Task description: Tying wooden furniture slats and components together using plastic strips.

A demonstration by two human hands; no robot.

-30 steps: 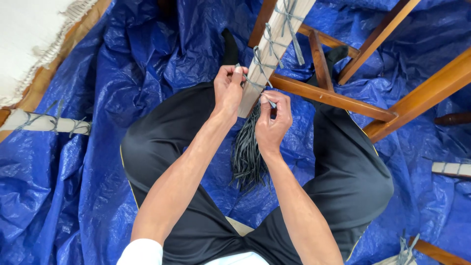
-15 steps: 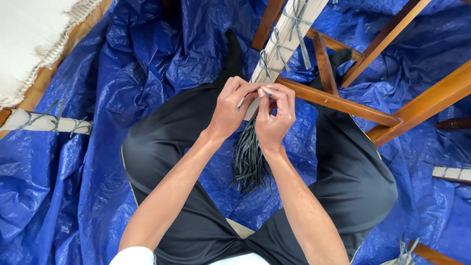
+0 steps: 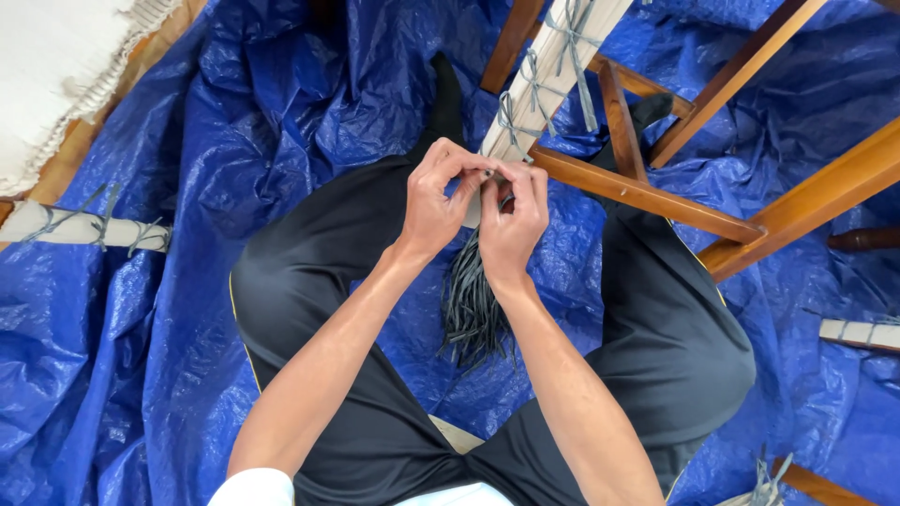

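Observation:
I sit cross-legged in black trousers on a blue tarp (image 3: 187, 309). My left hand (image 3: 439, 199) and my right hand (image 3: 516, 220) meet at the near end of a pale flat slat (image 3: 553, 56) that is tied with grey cords. The fingertips of both hands pinch a grey cord (image 3: 494, 175) at that end. A bundle of dark grey cords (image 3: 473, 309) hangs below my hands, between my knees. The slat rests on a brown wooden frame (image 3: 637, 192).
More brown wooden rails (image 3: 797, 206) cross at the upper right. A second cord-tied pale slat (image 3: 84, 228) lies on the tarp at the left, another (image 3: 858, 333) at the right edge. A white fringed rug (image 3: 56, 66) covers the upper left corner.
My hands have come together at the slat's end and moved slightly lower. One second ago they were a little apart, the left higher on the slat.

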